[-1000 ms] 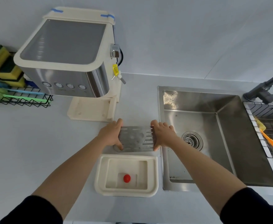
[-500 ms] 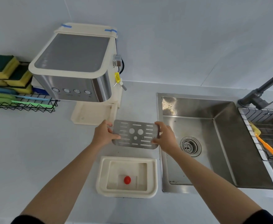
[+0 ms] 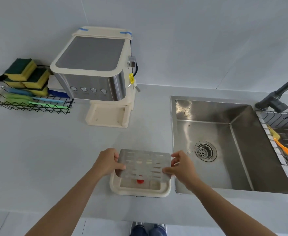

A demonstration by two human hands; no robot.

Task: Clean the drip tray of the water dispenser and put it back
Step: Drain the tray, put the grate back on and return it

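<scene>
Head view: the left hand (image 3: 106, 161) and right hand (image 3: 182, 166) pinch the short edges of the metal grate (image 3: 144, 165), holding it just over the cream tray (image 3: 140, 190). The tray sits on the counter left of the sink (image 3: 225, 150), with the dispenser (image 3: 95, 74) behind it.

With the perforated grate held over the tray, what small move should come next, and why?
Probably lower the perforated metal grate straight down and seat it in the cream plastic drip tray. The left hand and right hand pinch its two short edges, it hovers over the tray's far part, and the tray lies on the grey counter, out of the cream and steel water dispenser.
</scene>
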